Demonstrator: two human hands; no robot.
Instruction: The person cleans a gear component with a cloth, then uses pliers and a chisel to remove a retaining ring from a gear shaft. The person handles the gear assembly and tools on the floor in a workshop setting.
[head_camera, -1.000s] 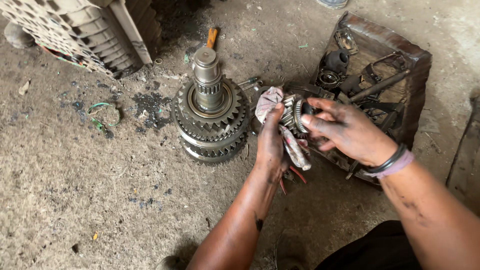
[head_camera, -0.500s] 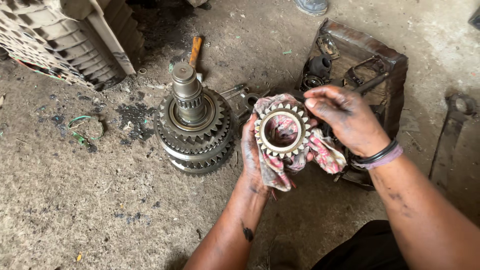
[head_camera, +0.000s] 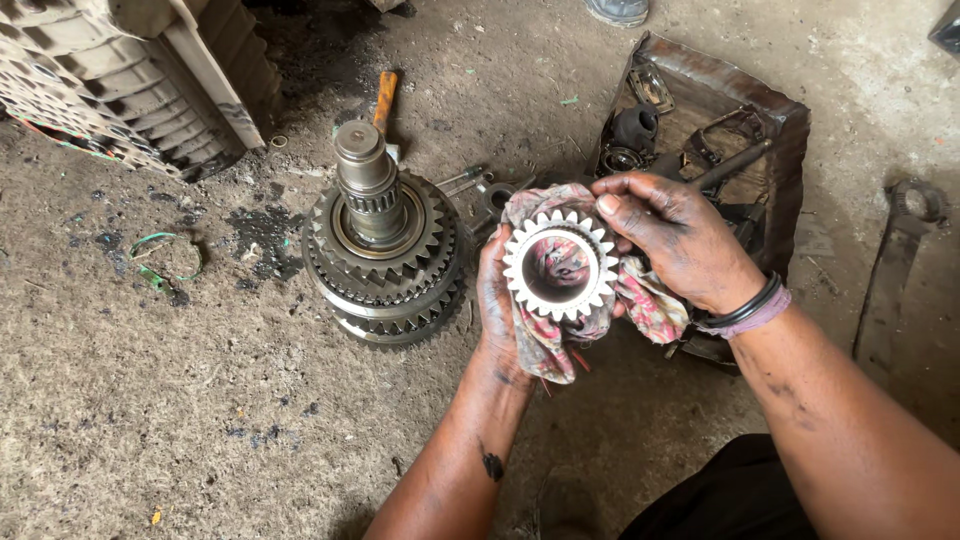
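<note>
Cradling gear on rag, left hand cupped beneath; right hand pinching rim.

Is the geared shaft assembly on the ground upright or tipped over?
Upright: the geared shaft assembly stands on its widest gear, shaft end pointing up, beside the left hand.

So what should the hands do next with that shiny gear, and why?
Probably turn the gear a little in the rag and wipe on. The left hand cups it in the cloth, the right hand pinches its rim, and only the front face shows clean.
</note>
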